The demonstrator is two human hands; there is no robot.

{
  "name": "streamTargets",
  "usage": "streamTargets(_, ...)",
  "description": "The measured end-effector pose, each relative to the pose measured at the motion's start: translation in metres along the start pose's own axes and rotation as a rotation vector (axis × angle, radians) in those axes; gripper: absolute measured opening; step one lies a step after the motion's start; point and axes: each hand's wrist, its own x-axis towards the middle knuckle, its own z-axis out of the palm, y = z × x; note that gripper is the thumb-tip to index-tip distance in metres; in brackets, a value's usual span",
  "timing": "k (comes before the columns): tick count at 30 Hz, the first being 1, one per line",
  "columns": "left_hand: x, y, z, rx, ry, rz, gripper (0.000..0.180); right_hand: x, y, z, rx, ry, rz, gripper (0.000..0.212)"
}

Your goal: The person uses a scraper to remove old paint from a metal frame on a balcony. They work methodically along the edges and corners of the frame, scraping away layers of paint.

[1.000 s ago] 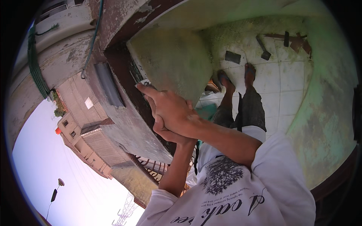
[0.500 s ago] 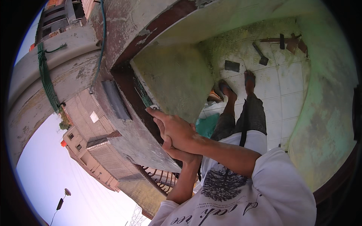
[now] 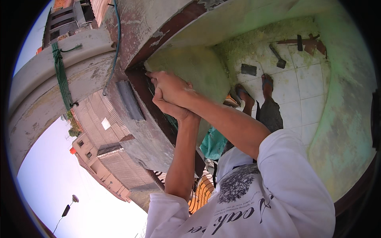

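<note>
My right hand [image 3: 170, 86] is closed, its index finger stretched along a dark, narrow ledge [image 3: 139, 84] at the top of a low wall. The fingertip lies near the ledge's far corner. If anything is inside the curled fingers, it is hidden. Wrapped under the right hand and wrist is my left hand [image 3: 173, 108], closed around them. Just below the hands, a green, stringy strip [image 3: 171, 121] lies along the ledge, partly covered by my left forearm. Left of them, a dark grey curved piece [image 3: 130, 100] rests on the wall's outer side.
A white-tiled floor [image 3: 305, 85] with a dark flat piece [image 3: 249, 70], a dark bent piece [image 3: 278, 56] and brown scraps [image 3: 315, 44] lies beyond my feet. A teal bag [image 3: 213, 142] sits by the wall. Green twine [image 3: 61, 75] wraps a pale pipe [image 3: 87, 48] at left.
Both hands have moved together up along the ledge to its far corner. The right hand stays within the left hand's hold. More of the green strip and teal bag shows below them.
</note>
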Motion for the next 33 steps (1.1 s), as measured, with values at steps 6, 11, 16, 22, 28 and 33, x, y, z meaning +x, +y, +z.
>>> streamTargets(6, -0.006, -0.021, -0.047, -0.958, -0.118, -0.196, 0.060, 0.037, -0.010, -0.032, 0.170, -0.226, 0.238, 0.071)
streamTargets(11, -0.024, -0.011, 0.025, 0.189, 0.475, 0.146, 0.056, 0.039, 0.012, -0.008, 0.220, 0.198, -0.041, 0.059)
streamTargets(16, -0.004, -0.004, -0.016, 0.211, 0.293, 0.084, 0.063, 0.033, -0.002, -0.021, 0.071, -0.058, 0.053, 0.058)
streamTargets(22, -0.021, -0.013, -0.002, 0.194, 0.238, 0.136, 0.071, 0.025, -0.012, -0.049, -0.009, -0.493, 0.207, 0.068)
streamTargets(28, 0.005, -0.008, -0.016, 0.160, 0.252, 0.047, 0.064, 0.015, -0.018, -0.026, 0.345, -0.158, 0.166, 0.068)
streamTargets(33, -0.087, -0.020, -0.005, 0.153, 0.442, 0.152, 0.076, -0.043, 0.001, -0.019, 0.152, -0.357, 0.190, 0.069)
